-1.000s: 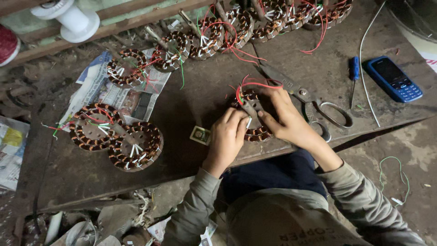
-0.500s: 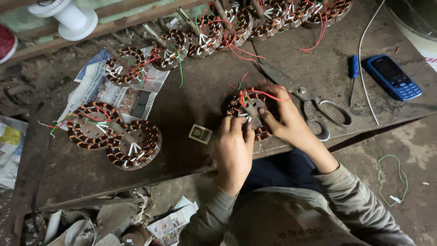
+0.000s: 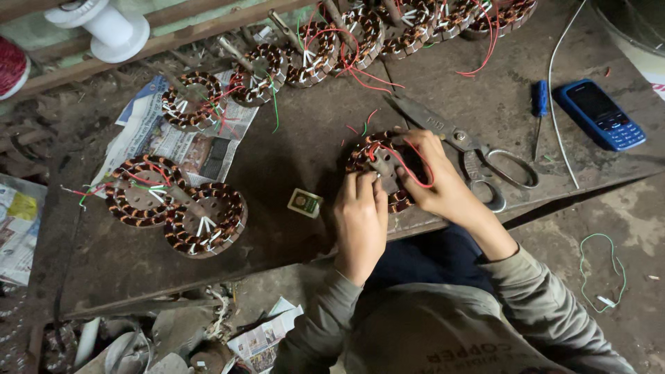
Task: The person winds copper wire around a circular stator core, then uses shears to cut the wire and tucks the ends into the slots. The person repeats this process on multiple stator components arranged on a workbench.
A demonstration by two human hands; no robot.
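Workbench (image 3: 291,152) unchanged — left hand (image 3: 360,221) still pinching stator (image 3: 384,170); right hand (image 3: 433,180) steady.

A dark, worn workbench (image 3: 291,173) carries everything, with a sheet of newspaper (image 3: 149,135) spread on its left part and two copper-wound stators (image 3: 176,208) lying side by side and touching near the front left. A row of further wound stators (image 3: 332,41) runs along the back edge, trailing red and green wires. Toward the right lie a pair of scissors (image 3: 471,149), a small blue-handled screwdriver (image 3: 539,104) and a blue mobile phone (image 3: 601,114), while a little green-and-white packet (image 3: 305,202) sits near the middle front.
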